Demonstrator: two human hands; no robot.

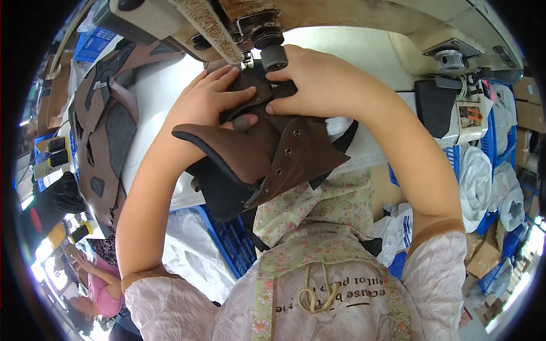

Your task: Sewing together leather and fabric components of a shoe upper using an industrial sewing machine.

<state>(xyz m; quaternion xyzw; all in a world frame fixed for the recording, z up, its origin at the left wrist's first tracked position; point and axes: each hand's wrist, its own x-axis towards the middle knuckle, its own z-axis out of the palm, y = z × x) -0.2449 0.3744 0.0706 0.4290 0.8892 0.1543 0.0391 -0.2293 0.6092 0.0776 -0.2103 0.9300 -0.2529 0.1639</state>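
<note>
A brown leather shoe upper (pixel 301 156) with metal eyelets and a dark padded collar lies under the presser foot (pixel 248 60) of a sewing machine (pixel 341 16). My left hand (pixel 207 99) is on its left side, several fingers stretched toward the foot and the thumb, wearing a grey ribbed cover, against the leather. From the right, my right hand (pixel 310 79) grips the upper close to the needle area, thumb and forefinger on the dark part. The machine head partly hides the stitching spot, and the right hand's other fingers are out of sight.
Flat brown and grey shoe pieces (pixel 108 119) are piled on the left of the white table. A black pad (pixel 433 108) lies at the right. Blue baskets (pixel 230 238) and white plastic bags (pixel 475 176) stand around the table. Another person (pixel 102 284) sits at the lower left.
</note>
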